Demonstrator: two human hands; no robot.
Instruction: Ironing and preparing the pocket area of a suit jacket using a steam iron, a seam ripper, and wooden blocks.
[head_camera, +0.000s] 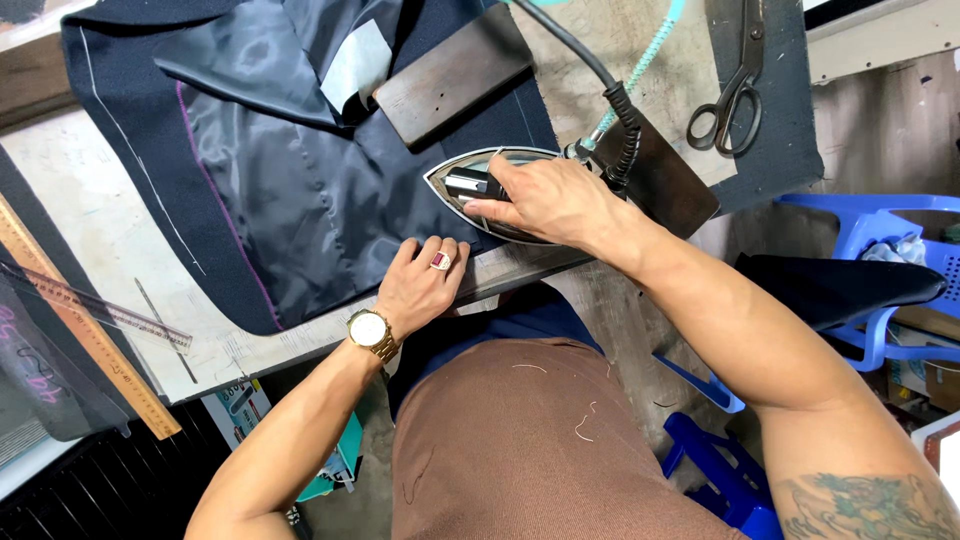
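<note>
Fingers (500, 192) of the right hand (548, 200) are clenched around the handle of the iron (470, 178), which sits on the dark fabric (300, 200). Just beside them, nearer the body, the left hand (420, 285) lies flat with released fingers at the worktop (100, 230) edge, pressing the fabric.

Iron (500, 190) on garment (290, 200); wooden block (450, 75) behind, scissors (735, 85) right.
</note>
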